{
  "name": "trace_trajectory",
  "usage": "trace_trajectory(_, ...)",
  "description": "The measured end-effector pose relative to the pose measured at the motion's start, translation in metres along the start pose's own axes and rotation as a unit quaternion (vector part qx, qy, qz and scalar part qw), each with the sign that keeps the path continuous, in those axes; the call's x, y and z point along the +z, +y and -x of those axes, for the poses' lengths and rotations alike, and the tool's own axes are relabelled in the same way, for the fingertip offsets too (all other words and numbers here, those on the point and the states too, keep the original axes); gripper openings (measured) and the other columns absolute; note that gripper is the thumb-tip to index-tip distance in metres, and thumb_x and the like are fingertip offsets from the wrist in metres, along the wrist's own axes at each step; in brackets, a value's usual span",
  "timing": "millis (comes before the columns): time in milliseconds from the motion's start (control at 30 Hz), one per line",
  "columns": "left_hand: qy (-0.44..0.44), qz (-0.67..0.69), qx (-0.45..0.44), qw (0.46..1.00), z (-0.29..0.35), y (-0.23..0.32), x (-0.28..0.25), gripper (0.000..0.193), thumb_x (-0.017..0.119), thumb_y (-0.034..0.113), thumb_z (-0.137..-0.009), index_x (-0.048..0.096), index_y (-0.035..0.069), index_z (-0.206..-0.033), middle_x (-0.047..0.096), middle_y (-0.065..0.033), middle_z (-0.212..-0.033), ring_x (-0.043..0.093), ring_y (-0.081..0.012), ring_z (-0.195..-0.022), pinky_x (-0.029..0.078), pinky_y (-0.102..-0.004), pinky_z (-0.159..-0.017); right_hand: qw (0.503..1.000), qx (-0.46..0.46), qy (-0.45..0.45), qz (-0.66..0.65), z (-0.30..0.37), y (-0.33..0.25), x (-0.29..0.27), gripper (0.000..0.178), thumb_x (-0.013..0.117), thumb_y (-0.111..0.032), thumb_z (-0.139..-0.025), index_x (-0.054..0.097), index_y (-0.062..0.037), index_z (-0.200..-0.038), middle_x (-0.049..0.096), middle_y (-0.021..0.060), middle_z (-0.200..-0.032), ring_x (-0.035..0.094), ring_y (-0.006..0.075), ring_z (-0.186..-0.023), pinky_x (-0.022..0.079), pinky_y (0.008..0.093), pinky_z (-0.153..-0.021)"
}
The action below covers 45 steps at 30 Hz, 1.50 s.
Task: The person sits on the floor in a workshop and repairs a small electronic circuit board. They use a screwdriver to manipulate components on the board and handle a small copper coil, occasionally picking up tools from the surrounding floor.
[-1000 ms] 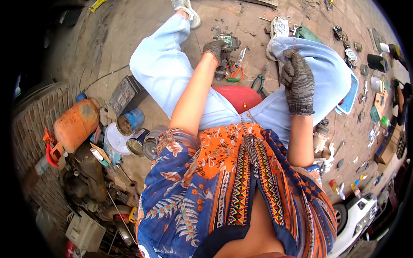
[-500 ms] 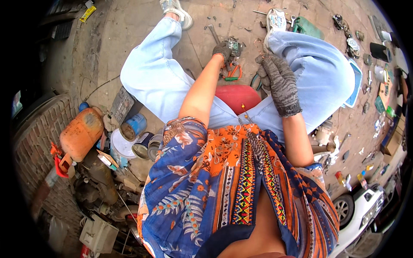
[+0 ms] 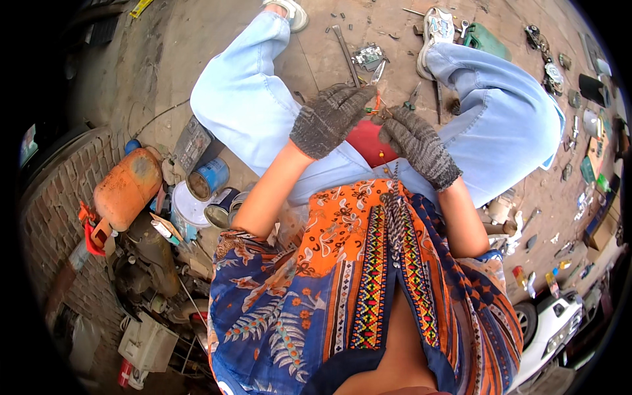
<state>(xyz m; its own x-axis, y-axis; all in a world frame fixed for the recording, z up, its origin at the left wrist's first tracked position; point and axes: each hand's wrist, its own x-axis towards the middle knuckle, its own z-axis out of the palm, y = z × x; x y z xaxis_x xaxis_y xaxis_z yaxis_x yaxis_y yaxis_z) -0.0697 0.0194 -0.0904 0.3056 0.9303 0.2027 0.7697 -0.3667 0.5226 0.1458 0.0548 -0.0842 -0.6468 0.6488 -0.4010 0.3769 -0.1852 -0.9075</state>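
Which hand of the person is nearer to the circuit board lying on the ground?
Left. The left hand is on the person's side of the circuit board, apart from it. The right hand is farther back toward the person, to the board's right.

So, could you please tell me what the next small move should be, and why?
I would probably bring the left hand closer to the right hand: both gloved hands point inward near the red rounded thing, with a gap showing between them. The circuit board lies beyond, touched by neither, so neither hand seems needed there.
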Motion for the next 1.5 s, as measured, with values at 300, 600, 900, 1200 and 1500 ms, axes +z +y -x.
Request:
trace_trajectory(300,-0.023,0.045,0.006,0.999,0.008,0.011,-0.013,0.034,0.064,0.017,-0.08,0.06,0.005,-0.112,0.065,-0.0114,-0.097,0.063,-0.0263,-0.078,0.05,-0.0372,-0.067,0.954,-0.224,0.006,0.201,0.021,-0.016,-0.011,0.033,0.053,-0.014,-0.086,0.058,-0.0044,-0.117,0.055,0.0176,-0.119,0.056,0.0343,-0.104,0.047,0.0406,-0.087)
trace_trajectory(600,0.052,-0.055,-0.061,0.995,-0.001,0.018,-0.031,0.033,0.063,0.013,-0.079,0.061,0.009,-0.111,0.066,-0.0118,-0.09,0.062,-0.0288,-0.073,0.05,-0.0376,-0.063,0.973,0.05,0.018,-0.226,0.025,-0.043,-0.026,0.047,0.038,-0.039,-0.099,0.055,0.0,-0.118,0.066,0.0081,-0.089,0.062,0.0124,-0.07,0.049,0.023,-0.06)
trace_trajectory(900,0.098,0.029,-0.103,0.989,0.003,0.01,-0.041,0.041,0.063,0.005,-0.079,0.057,0.011,-0.12,0.065,-0.0109,-0.093,0.063,-0.0239,-0.081,0.051,-0.0342,-0.068,0.973,0.079,-0.006,-0.217,0.027,-0.054,-0.021,0.032,0.056,-0.013,-0.092,0.053,0.0017,-0.119,0.065,0.0079,-0.086,0.06,0.0104,-0.068,0.049,0.0217,-0.059)
trace_trajectory(1200,0.183,0.629,-0.303,0.692,-0.002,0.034,-0.023,0.037,0.051,0.009,-0.092,0.048,0.002,-0.129,0.065,-0.0127,-0.098,0.063,-0.018,-0.086,0.051,-0.0278,-0.074,0.971,0.034,0.066,-0.227,0.025,-0.037,0.001,0.041,0.058,-0.008,-0.089,0.044,-0.0001,-0.127,0.063,0.0089,-0.083,0.057,0.0115,-0.065,0.046,0.0233,-0.056)
trace_trajectory(1500,0.116,0.069,-0.111,0.985,0.01,0.021,-0.045,0.042,0.051,-0.002,-0.082,0.056,0.007,-0.122,0.066,-0.0117,-0.098,0.064,-0.0223,-0.084,0.05,-0.0298,-0.076,0.969,0.073,-0.065,-0.228,0.043,-0.049,-0.006,0.033,0.057,-0.013,-0.091,0.051,-0.0006,-0.121,0.064,0.009,-0.082,0.059,0.0106,-0.066,0.047,0.0225,-0.058)
